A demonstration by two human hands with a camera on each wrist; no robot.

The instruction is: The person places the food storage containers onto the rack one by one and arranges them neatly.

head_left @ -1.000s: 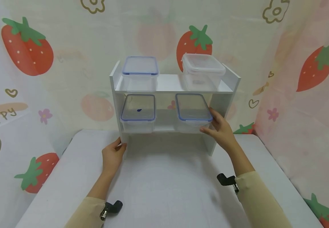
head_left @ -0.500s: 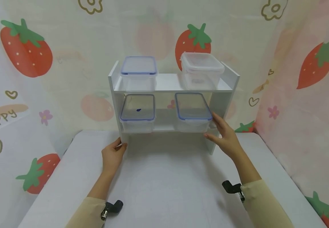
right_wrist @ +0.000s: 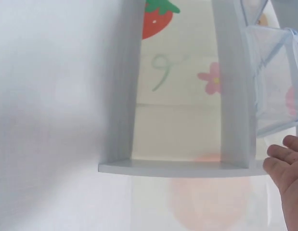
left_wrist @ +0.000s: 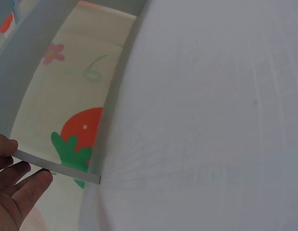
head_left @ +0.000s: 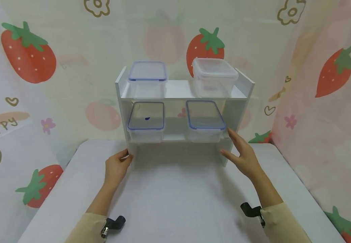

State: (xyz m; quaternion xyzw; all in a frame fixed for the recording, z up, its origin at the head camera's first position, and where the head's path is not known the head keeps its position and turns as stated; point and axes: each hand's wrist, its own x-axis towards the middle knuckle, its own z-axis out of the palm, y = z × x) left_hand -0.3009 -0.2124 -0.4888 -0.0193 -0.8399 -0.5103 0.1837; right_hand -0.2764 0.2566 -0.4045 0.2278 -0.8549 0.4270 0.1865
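A white two-tier shelf [head_left: 176, 89] holds lidded clear plastic containers. My left hand [head_left: 116, 168] is at the shelf's lower left side panel, with its thumb and fingers on either side of the front edge. In the left wrist view, the panel [left_wrist: 67, 172] runs between the thumb and the fingers. My right hand [head_left: 245, 157] is spread beside the right side panel, below and right of a blue-rimmed container [head_left: 205, 135]. A gap shows between them. In the right wrist view, the fingers of my right hand [right_wrist: 288, 168] are nearly straight and hold nothing.
Another blue-rimmed container [head_left: 146, 135] sits at the left of the lower tier. On the upper tier are a blue-lidded container [head_left: 148, 88] and a white-lidded one [head_left: 215, 84]. The shelf stands on a white-covered table [head_left: 175, 202], before a strawberry-print backdrop [head_left: 81, 67].
My right hand has drawn back from the lower right container, moving down and to the right. The left hand has shifted slightly left at the panel. The containers stay in their places.
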